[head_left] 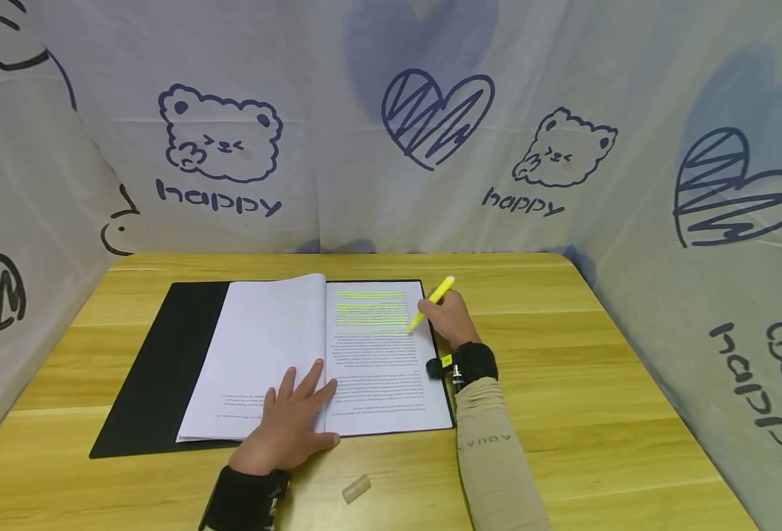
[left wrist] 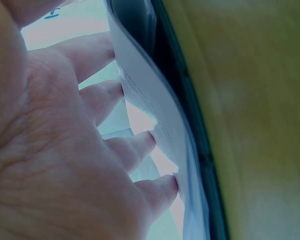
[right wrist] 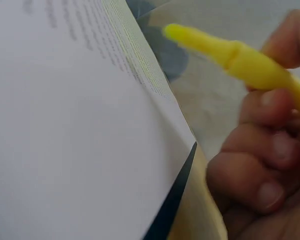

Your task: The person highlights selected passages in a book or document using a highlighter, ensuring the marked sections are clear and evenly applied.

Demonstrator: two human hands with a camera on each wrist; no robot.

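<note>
An open folder (head_left: 165, 354) of printed pages lies on the table. On its right-hand page (head_left: 384, 383), several upper lines of text bear yellow highlighting. My right hand (head_left: 450, 321) grips a yellow highlighter (right wrist: 255, 65), thumb and fingers curled round its barrel. In the head view the highlighter's tip overlaps the right end of the lowest yellow line; in the right wrist view it shows bare and uncapped. My left hand (head_left: 291, 424) rests with spread fingers across the lower inner part of the left-hand page (head_left: 258, 332), fingertips (left wrist: 167, 186) touching paper near the fold.
A small pale cylinder (head_left: 356, 488) lies on the wooden table (head_left: 563, 428) in front of the folder, between the forearms. Fabric walls (head_left: 337, 192) with drawn bears and hearts enclose the table at the back and both sides.
</note>
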